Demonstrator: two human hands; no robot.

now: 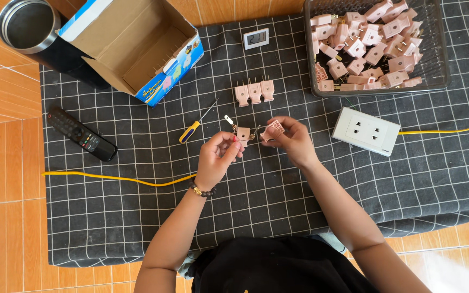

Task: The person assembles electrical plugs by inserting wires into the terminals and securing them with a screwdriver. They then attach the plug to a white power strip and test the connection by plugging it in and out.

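Fingers of the left hand (pixel 219 157) pinch one pink plug half (pixel 243 133); the right hand (pixel 293 140) is closed on the other plug half (pixel 273 129), both held just above the checked cloth (pixel 278 195). Three assembled plugs (pixel 254 92) lie beyond, a screwdriver (pixel 196 126) to the left.

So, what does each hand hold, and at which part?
The left hand pinches a pink plug half at its lower end; the right hand grips another pink plug half by its sides.

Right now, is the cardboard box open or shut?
Open: the cardboard box lies on the cloth with flaps spread, and its brown inside shows.
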